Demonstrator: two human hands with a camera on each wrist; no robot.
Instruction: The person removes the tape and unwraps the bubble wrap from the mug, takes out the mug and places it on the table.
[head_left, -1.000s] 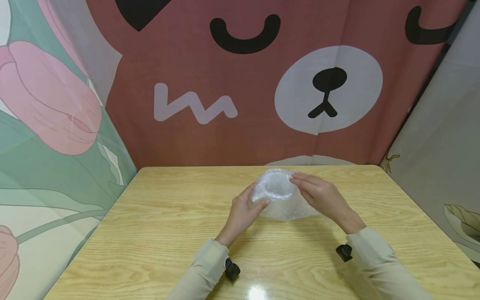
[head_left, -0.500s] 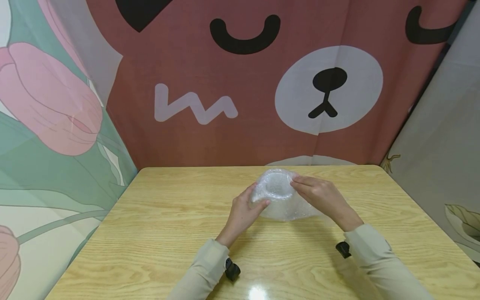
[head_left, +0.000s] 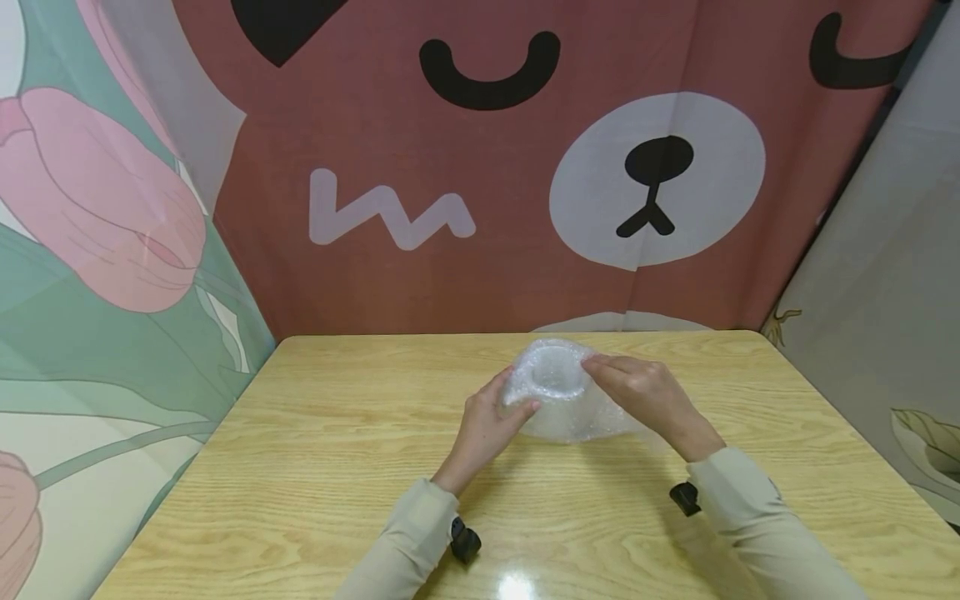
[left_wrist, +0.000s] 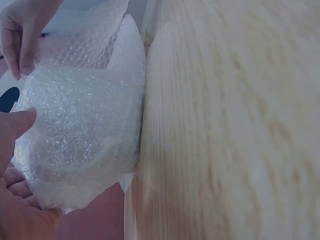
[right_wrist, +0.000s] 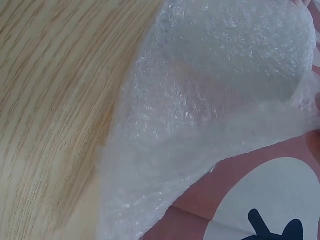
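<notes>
Bubble wrap (head_left: 566, 421) stands on the table wound around something round, whose circular top shows through the clear layers. My left hand (head_left: 483, 425) grips its left side, the thumb in front and the fingers around the back. With thumb and fingertips, my right hand (head_left: 648, 400) pinches an edge of the wrap at the upper right. A loose flap (left_wrist: 85, 47) hangs from that hand in the left wrist view. The right wrist view shows the loose sheet (right_wrist: 165, 135) spreading down from the wrapped bundle. What lies inside is hidden.
The wood-grain table (head_left: 315, 467) reaches back to a reddish-brown curtain (head_left: 375, 283) printed with a bear face. A flowered curtain (head_left: 97, 350) borders the left and a grey one (head_left: 885, 292) the right. Both wrists carry small black cameras.
My right hand has shifted slightly down, its fingers drawing together on the wrap's edge. The left hand and the bundle have stayed in place.
</notes>
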